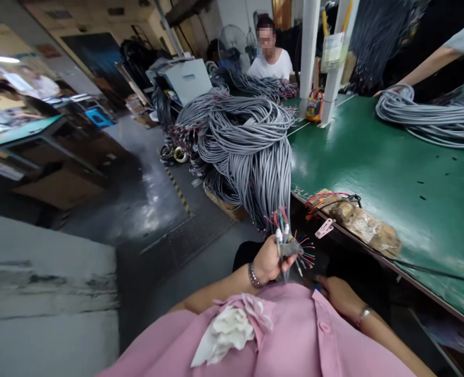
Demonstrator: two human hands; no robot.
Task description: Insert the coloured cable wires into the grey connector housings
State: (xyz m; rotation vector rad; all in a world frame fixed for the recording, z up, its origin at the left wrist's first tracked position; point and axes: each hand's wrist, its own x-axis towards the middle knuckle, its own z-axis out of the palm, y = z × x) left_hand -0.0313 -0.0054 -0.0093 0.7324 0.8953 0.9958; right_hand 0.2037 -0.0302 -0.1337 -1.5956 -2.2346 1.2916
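Item 1: gray cable ends, a small cluster, sheaths cut back, coloured wires bared. Location: in my left hand, before my shirt, just below the hanging front of the gray cable coils; whether they join that heap I cannot tell. Left fingers: curled firmly round the sheaths, thumb side toward the wires.

Item 2: right hand, low, beside the edge of the green desk. Fingers bent; dim there, so whether they grip anything I cannot tell.

Handling note: best, I judge, to pinch the sheath and not the bare strands, keep the cut ends level, spread the colours apart, and stay clear of the pink clip at the desk edge.

Orientation: the foremost sheath's long axis lies roughly crosswise, its wires fanning to my right; other ends stand upright, wire tips pointing away from me, toward the coils.
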